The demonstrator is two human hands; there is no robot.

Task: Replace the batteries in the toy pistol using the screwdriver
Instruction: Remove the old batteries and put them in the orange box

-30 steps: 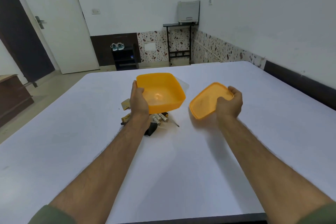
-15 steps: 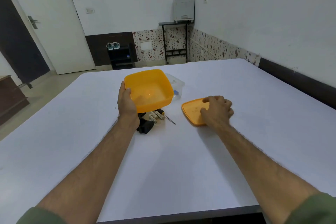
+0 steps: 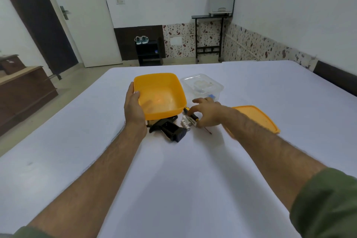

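A wide white table (image 3: 173, 179) fills most of the view, seen from above by the person wearing the camera. 2 bare forearms reach forward across it, with green sleeves at the bottom corners.

The left hand (image 3: 134, 105) grips the near-left rim of an orange tub (image 3: 160, 94), thumb hooked inside the wall, fingers out of sight behind. The tub is tilted, its open side facing the camera, and its near edge sits over the toy below it.

An orange lid (image 3: 257, 119) lies flat on the table to the right, partly hidden by the right forearm. A clear plastic box (image 3: 201, 85) stands just behind the right hand.

A black toy pistol (image 3: 170, 127) lies on the table just under the tub, between the hands, grip pointing toward the camera.

The right hand (image 3: 207, 113) reaches down over the screwdriver (image 3: 192, 119), fingers curled around its black and yellow handle; the thin shaft pokes out below the hand.

Small white batteries (image 3: 185, 123) lie between pistol and screwdriver, touching each other.
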